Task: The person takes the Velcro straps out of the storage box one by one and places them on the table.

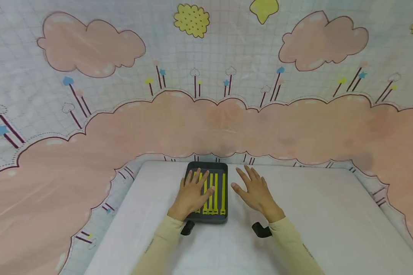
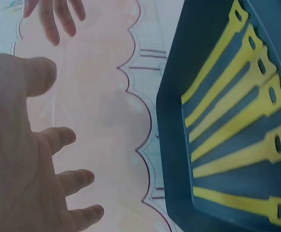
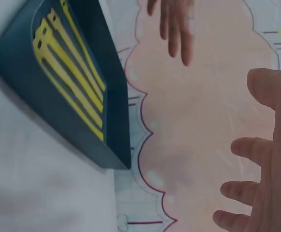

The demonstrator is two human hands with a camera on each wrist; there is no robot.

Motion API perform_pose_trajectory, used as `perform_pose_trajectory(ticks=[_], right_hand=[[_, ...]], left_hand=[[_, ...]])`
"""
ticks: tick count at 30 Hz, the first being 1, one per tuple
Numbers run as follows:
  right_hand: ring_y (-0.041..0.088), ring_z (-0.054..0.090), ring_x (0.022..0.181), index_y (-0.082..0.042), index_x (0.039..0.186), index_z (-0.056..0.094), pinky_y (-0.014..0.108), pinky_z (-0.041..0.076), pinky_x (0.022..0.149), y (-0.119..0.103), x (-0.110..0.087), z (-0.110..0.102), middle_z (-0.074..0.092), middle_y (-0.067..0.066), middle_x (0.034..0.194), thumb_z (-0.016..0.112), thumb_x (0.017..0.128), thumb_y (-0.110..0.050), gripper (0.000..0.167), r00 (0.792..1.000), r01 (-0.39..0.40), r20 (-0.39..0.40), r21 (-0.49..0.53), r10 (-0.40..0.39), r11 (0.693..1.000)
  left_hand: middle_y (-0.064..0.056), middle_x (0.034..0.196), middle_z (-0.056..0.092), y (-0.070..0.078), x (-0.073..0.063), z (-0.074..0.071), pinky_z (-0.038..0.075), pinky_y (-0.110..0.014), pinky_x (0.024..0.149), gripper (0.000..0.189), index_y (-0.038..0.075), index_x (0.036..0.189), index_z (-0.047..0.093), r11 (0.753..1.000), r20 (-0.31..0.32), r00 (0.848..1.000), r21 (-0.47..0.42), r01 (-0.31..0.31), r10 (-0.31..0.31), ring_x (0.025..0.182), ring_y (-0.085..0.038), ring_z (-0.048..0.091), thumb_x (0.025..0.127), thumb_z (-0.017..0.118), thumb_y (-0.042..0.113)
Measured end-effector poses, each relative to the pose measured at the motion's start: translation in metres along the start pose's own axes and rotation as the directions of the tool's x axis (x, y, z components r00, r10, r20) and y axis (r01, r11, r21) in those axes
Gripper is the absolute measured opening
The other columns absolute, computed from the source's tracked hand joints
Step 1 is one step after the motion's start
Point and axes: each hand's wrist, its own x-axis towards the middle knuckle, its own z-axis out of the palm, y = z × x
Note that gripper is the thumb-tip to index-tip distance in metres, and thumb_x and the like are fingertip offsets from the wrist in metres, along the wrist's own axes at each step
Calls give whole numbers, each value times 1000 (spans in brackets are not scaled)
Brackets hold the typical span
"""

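Several yellow straps (image 1: 223, 193), flat and each with a slotted head, lie side by side lengthwise in a dark grey tray (image 1: 206, 220). My left hand (image 1: 190, 194) hovers over the tray's left part with fingers spread, hiding some straps from the head view. In the left wrist view the straps (image 2: 232, 162) fan across the tray floor, heads toward the near end. My right hand (image 1: 258, 193), fingers spread too, is held in the air just right of the tray. Nothing is in either hand. The right wrist view shows the tray's outer wall (image 3: 58, 121).
The tray stands on a white table (image 1: 296, 198), near its far edge. Behind and around the table hangs a cloth (image 1: 206, 126) printed with clouds and stars. A black device sits under each wrist, the left one (image 1: 187, 228) close to the tray's near edge.
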Motion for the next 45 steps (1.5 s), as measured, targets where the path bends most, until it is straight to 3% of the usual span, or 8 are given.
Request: perform_pose_trajectory(ticks=[8,14,19,24,29,32,39,45], right_hand=[[41,30,146,-18,153,36,65,32,111,-11,1,9,29,15,160,49,98,-54,67,1000,26,-18,157,-23,987],[39,31,146,-19,154,34,64,32,111,-18,5,17,30,13,160,52,97,-53,68,1000,13,-6,229,-12,973],[36,33,146,-21,153,35,61,33,113,-23,6,25,31,10,160,56,96,-50,68,999,-30,34,266,21,963],[36,42,140,-14,149,42,54,42,109,-31,7,40,42,14,154,62,96,-36,61,998,-59,27,430,52,901],[36,53,130,-12,144,48,49,51,99,-35,10,53,51,14,146,64,95,-33,56,997,-77,31,536,72,841],[35,54,128,-12,143,50,50,50,100,-37,13,59,53,12,145,64,95,-34,54,995,-96,42,560,88,823],[31,59,122,-10,141,52,47,55,93,-42,19,70,57,11,139,64,95,-35,53,990,-141,78,580,117,803],[29,63,115,-12,137,55,44,56,88,-51,23,79,62,12,132,66,94,-32,49,987,-160,108,609,119,777]], left_hand=[[-16,163,21,-27,-12,-3,31,-69,109,64,21,156,29,991,-28,995,-93,95,-98,150,-45,17,101,42,52],[-20,161,25,-40,-18,-7,41,-70,98,63,19,156,28,976,-31,986,-149,160,-167,144,-48,29,102,46,45],[-24,155,34,-50,-24,0,44,-66,98,63,14,155,31,963,-45,977,-183,196,-207,134,-49,44,100,51,37],[-24,149,44,-61,-31,8,43,-62,102,61,10,153,34,939,-51,968,-261,225,-247,131,-46,49,99,54,29],[-22,140,56,-71,-35,13,53,-57,88,55,9,150,41,909,-78,953,-331,253,-294,117,-42,62,98,55,24],[-22,133,61,-75,-36,14,56,-52,80,53,9,148,43,900,-91,948,-355,254,-303,108,-38,67,97,55,21],[-22,125,66,-79,-38,17,57,-49,82,50,7,146,46,873,-77,947,-418,253,-311,104,-36,69,98,55,18],[-21,122,67,-78,-42,18,57,-47,81,47,5,143,49,867,-67,952,-435,242,-299,103,-35,70,98,54,14]])
